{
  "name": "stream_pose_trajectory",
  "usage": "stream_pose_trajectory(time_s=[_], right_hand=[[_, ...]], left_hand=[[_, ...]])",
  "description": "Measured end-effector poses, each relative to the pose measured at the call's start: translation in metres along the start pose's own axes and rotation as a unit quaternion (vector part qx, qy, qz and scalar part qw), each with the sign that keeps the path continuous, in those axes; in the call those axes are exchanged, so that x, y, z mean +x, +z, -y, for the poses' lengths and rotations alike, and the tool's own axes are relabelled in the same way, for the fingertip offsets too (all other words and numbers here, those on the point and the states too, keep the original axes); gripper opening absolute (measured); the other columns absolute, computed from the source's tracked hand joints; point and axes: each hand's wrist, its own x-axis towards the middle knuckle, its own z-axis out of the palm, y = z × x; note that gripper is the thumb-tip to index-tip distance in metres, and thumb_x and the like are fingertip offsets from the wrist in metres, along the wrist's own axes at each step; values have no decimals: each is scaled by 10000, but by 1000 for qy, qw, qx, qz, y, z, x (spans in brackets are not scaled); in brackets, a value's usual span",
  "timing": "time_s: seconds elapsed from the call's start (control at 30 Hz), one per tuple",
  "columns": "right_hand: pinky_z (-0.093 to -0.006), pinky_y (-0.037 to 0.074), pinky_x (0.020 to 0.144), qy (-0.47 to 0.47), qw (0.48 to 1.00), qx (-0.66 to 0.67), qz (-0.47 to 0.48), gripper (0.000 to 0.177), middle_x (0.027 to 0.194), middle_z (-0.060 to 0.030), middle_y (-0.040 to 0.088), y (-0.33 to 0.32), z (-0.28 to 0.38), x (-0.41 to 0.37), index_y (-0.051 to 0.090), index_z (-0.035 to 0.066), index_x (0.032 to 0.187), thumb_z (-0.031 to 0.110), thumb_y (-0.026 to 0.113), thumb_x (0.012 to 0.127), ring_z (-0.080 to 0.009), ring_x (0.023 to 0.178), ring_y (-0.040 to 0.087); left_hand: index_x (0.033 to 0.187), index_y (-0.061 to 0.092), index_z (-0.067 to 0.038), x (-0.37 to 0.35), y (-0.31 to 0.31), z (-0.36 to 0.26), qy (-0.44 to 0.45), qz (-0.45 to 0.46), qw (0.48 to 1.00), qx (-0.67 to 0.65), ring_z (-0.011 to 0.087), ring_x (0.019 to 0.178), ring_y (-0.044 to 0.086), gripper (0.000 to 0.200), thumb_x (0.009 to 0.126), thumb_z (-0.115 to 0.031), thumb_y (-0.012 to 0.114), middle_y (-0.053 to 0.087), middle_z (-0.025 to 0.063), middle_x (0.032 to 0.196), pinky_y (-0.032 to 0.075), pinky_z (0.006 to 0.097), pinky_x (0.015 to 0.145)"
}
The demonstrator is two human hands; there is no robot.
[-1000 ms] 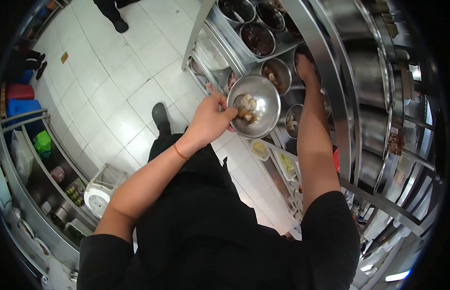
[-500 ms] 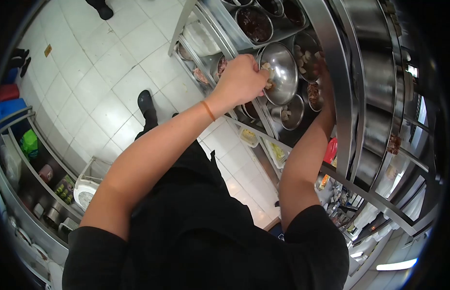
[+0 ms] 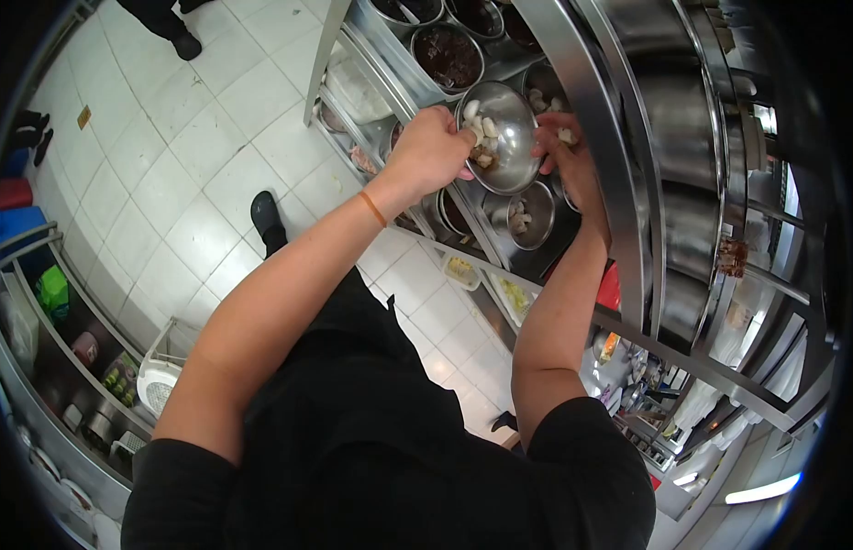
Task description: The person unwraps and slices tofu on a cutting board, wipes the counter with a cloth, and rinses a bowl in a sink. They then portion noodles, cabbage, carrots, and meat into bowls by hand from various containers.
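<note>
My left hand point(image 3: 431, 149) grips the left rim of a tilted metal bowl point(image 3: 518, 137). Inside that bowl are several pale white food pieces point(image 3: 482, 128) and a browner piece near my fingers. On the bowl's other side is my right hand point(image 3: 570, 165), its fingers curled at the rim. A pale food piece point(image 3: 566, 136) shows between those fingers; my palm hides whatever else they hold. Just behind stands another metal bowl point(image 3: 543, 87) with similar pale pieces, partly covered. Below the held bowl, a smaller bowl point(image 3: 542, 225) contains whitish chunks.
Metal pots of dark sauce point(image 3: 448, 57) stand in a clear tub at the top. A steel shelf rail point(image 3: 619, 156) runs close along my right arm. Food containers point(image 3: 461, 271) sit on a lower shelf. Another person's shoe point(image 3: 186, 46) is on the tiled floor.
My right hand has come back from the bowl of pale pieces behind to the held bowl's right rim. The held bowl shows more pale pieces and has shifted left in view.
</note>
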Motion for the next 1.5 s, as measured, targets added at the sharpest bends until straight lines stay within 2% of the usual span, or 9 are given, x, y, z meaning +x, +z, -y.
stream_pose_trajectory(time_s=[0.2,0.37,0.43,0.8,1.13,1.23,1.43,1.47,1.5], right_hand=[[-283,486,667,42,962,-160,-216,388,1014,-114,650,-18,-21,29,612,19,1167,320,624,923,-166,814,618],[-321,474,742,-2,942,-261,-211,440,1069,-139,642,-70,-67,117,593,12,1198,347,608,914,-219,903,605],[-336,469,772,1,929,-310,-199,461,1091,-149,639,-95,-86,166,585,9,1210,358,601,910,-240,939,600],[-418,443,936,62,835,-504,-211,576,1213,-205,621,-114,-159,255,542,-7,1278,417,564,889,-357,1136,573],[-401,473,913,70,946,-318,1,517,1175,-214,650,-151,-187,257,621,-28,1187,321,696,813,-321,1090,626],[-368,508,828,13,924,-381,-30,397,1132,-192,670,-138,-156,220,646,-7,1174,266,618,887,-282,991,664],[-284,517,837,151,948,45,-278,367,1064,-127,690,-72,-64,133,656,-20,1158,52,718,803,-196,1000,649],[-287,520,841,-71,938,-322,-105,314,1058,-121,688,-106,-85,137,668,-8,1123,52,698,816,-204,999,651],[-291,523,845,-353,710,-600,-106,263,1052,-115,686,-140,-104,140,681,3,1088,51,678,830,-212,999,652]], left_hand=[[753,503,41,0,-3,-2,-4,3,1000,-7,221,584,681,232,873,-138,588,613,168,722,524,332,540],[789,600,98,-2,-15,-6,70,-11,991,110,423,748,654,296,863,-182,538,633,314,804,524,446,742],[731,537,84,-8,-21,-10,54,-6,993,104,250,547,650,319,905,-184,531,612,181,662,505,373,603],[675,478,56,-23,-28,-5,112,-28,988,102,423,599,522,338,912,-181,523,485,240,571,408,448,578],[653,484,70,0,5,-13,194,-62,976,76,467,643,543,309,881,-136,518,513,280,608,423,483,606],[639,511,97,13,12,-21,223,-31,969,106,488,690,562,301,851,-116,514,533,307,638,445,508,658],[655,581,133,32,28,-40,153,-5,984,90,473,730,618,304,811,-123,529,583,330,684,514,483,720],[663,597,129,34,30,-43,157,-5,983,93,466,745,630,304,809,-130,535,595,331,703,524,472,731],[672,612,125,36,32,-46,160,-5,982,96,459,761,642,304,808,-138,541,608,332,722,535,462,742]])
